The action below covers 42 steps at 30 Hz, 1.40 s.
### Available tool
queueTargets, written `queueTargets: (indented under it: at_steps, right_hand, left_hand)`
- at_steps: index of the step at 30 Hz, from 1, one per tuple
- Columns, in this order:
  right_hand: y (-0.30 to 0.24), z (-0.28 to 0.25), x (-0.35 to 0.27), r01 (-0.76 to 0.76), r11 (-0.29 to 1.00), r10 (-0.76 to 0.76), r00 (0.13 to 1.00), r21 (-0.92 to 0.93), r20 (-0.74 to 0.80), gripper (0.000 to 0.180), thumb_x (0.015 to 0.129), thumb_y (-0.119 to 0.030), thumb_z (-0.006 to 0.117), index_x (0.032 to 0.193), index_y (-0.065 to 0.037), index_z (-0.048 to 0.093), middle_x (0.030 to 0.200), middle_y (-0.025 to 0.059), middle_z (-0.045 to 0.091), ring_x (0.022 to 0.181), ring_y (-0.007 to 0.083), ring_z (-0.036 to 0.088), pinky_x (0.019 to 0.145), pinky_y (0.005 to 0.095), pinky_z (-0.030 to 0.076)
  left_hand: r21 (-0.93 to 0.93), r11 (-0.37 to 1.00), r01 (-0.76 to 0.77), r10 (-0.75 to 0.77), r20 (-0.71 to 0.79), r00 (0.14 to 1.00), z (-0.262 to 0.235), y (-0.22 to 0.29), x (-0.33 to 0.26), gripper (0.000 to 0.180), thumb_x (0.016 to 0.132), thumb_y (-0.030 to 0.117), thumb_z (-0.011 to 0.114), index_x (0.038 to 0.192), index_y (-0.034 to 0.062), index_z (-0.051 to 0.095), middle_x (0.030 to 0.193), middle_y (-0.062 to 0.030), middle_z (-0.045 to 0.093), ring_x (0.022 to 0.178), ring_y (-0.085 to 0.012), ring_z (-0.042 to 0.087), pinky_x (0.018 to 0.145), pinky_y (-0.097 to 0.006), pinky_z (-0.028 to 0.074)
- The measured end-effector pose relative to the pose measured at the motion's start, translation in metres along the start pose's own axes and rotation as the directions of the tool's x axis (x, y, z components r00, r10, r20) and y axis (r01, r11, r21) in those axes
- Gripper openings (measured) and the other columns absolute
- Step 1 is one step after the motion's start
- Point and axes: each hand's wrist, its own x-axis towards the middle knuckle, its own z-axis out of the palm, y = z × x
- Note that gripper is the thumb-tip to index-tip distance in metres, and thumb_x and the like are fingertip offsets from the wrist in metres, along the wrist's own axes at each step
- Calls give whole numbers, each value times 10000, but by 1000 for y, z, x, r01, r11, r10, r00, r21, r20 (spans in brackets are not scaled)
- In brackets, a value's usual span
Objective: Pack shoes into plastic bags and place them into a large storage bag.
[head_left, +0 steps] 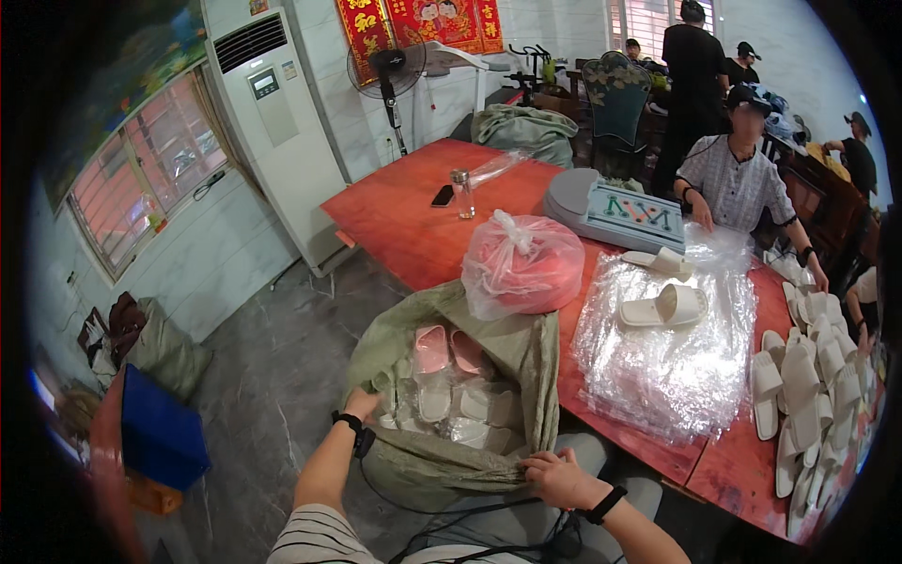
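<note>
A large green woven sack point(526, 395) gapes in front of me, partly leaning on the table's edge. Inside lie several slippers in clear plastic bags: pink slippers point(432, 350) toward the far side and pale slippers point(487, 404) nearer. At the sack's left rim, my left hand point(363, 402) is closed on the fabric, its fingertips partly hidden. My right hand point(562, 477) grips the folded near-right rim, with the fingers bent over the cloth. Both wrists wear dark bands.
A knotted plastic bag with pink contents point(526, 263) sits on the red table point(395, 211). Clear plastic bags point(658, 362) lie under a cream slipper point(662, 306). More cream slippers point(803, 395) are heaped right, near a seated person point(738, 179). Black cables point(470, 512) cross below the sack.
</note>
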Motion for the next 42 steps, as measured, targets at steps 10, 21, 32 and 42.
queueTargets:
  at_steps: [10,21,32,42]
  right_hand:
    - [6,8,-5,-134,983,131,991,-128,-26,250,799,-131,606,1046,-105,576,1052,27,597,1119,227,532,860,507,396]
    - [32,-20,-59,-212,966,237,955,152,-178,618,803,-100,657,1388,-99,456,1422,118,454,1288,288,448,989,470,384]
    - [81,-29,-226,-484,768,628,694,419,-351,454,856,-86,640,1294,-22,538,1279,186,562,1174,362,542,970,419,453]
    - [132,-33,-377,-608,455,776,-88,650,-625,392,834,-83,675,1219,-41,620,1061,133,679,916,213,649,832,327,519]
  left_hand:
    - [-979,62,-195,138,-186,973,-40,-2,39,578,979,194,537,1425,-16,235,1413,-281,352,1169,-399,544,946,-470,524]
    - [-727,530,-437,732,131,669,57,183,-112,209,962,87,552,1151,7,591,960,-144,669,747,-208,682,661,-320,583]
    - [-236,-353,-905,645,640,-418,218,244,-174,420,841,209,694,1211,35,598,1268,-239,554,1157,-389,545,951,-413,457]
    - [95,-153,-984,682,731,-35,250,220,-153,606,884,351,633,1435,191,441,1607,-114,146,1409,-515,152,1082,-655,253]
